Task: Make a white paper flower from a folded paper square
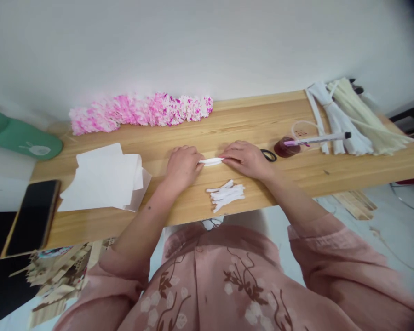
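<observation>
Between my hands a slim white paper strip stretches just above the wooden table, its ends narrowed as if twisted. My left hand pinches its left end. The other end is held in the closed fingers of my right hand, where a small pink spot shows by the fingertips. Nearer my body lies a small pile of white twisted pieces. A black loop, looking like a scissor handle, shows beside my right hand, which hides the rest.
Along the wall runs a row of pink-and-white ruffled paper pieces. White paper sheets, a phone and a green bottle are at left. Right are a jar of dark red liquid, a pen-like tool and white fuzzy-stem bundles.
</observation>
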Motion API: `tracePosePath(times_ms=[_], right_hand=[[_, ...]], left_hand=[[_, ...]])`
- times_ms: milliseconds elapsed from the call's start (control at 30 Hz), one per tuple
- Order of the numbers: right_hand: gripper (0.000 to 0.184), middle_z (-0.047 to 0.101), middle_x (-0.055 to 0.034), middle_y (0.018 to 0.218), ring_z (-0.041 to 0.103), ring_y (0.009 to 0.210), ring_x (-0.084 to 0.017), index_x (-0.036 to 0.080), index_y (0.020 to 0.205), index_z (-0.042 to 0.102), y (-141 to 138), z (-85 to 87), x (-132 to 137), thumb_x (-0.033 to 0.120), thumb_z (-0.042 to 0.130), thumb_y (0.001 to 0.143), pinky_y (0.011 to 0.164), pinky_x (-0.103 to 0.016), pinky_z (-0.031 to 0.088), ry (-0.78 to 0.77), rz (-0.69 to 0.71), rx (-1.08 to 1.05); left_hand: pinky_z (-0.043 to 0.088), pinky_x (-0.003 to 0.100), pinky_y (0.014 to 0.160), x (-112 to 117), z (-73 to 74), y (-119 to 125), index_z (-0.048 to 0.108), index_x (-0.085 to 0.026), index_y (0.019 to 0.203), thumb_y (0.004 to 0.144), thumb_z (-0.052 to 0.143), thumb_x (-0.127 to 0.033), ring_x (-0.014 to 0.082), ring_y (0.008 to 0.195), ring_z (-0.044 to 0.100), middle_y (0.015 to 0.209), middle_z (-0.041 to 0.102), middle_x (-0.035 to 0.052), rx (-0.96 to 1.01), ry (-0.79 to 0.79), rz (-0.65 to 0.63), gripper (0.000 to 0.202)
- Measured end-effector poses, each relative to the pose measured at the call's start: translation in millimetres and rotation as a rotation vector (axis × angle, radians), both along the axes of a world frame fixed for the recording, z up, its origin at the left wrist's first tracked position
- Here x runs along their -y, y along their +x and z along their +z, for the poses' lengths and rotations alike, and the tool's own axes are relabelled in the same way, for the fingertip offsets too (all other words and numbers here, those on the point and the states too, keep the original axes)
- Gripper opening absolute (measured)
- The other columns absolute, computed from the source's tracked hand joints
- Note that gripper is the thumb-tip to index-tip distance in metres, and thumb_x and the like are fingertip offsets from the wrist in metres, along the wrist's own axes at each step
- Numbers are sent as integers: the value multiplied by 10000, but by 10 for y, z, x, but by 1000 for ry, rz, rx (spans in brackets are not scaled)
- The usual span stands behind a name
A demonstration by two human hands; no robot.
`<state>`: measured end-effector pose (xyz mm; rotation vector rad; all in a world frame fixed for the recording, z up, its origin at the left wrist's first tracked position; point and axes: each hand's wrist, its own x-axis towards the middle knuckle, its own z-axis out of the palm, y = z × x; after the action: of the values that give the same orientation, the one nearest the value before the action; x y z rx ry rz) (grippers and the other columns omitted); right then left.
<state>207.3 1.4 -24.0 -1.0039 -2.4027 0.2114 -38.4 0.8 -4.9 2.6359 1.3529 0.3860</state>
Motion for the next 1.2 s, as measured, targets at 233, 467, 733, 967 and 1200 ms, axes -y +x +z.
tracePosePath(times_ms=[233, 467, 733, 967, 1200], right_hand=[[245, 727, -86, 972, 638, 897, -222, 191, 998, 730, 1, 15, 15, 299, 514, 961, 792, -371, 468, 14, -19, 66], [254, 723, -87, 983, 629, 909, -229, 194, 994, 729, -17, 0, 42, 300, 499, 966, 812, -381, 458, 32, -31, 68], [242, 719, -87, 1023, 621, 950, -240, 194, 1029, 723, -15, -42, 35, 282, 509, 957, 815, -378, 449, 45, -30, 70], [220, 716, -85, 1052, 605, 968, -250, 208, 1039, 712, -28, -58, 49, 268, 525, 939, 811, -382, 419, 42, -45, 97], [203, 716, -83, 1020, 591, 937, -252, 202, 1011, 708, -54, -25, 75, 247, 525, 935, 765, -376, 388, 59, -48, 116]], left_hand=[[419, 403, 806, 1, -5, 32, 732, -205, 927, 880, 560, -220, 260, 926, 585, 926, 690, 72, -6, -29, 8, 178], [454, 438, 914, -23, -78, -18, 725, -194, 990, 860, 566, -227, 269, 998, 593, 1005, 687, 90, 164, -105, 39, 208], [385, 404, 1126, -75, -201, 110, 193, -361, 1509, 1015, 170, -516, 187, 1367, 466, 1497, 439, 58, 1191, -560, 274, 518], [442, 443, 1057, -102, -200, 167, 93, -315, 1544, 1038, 44, -341, 175, 1353, 490, 1493, 455, 121, 799, -385, 267, 510], [339, 474, 1109, -32, -18, 65, 643, -180, 1208, 893, 588, -396, 282, 1257, 513, 1331, 607, 135, 94, 44, -77, 386]])
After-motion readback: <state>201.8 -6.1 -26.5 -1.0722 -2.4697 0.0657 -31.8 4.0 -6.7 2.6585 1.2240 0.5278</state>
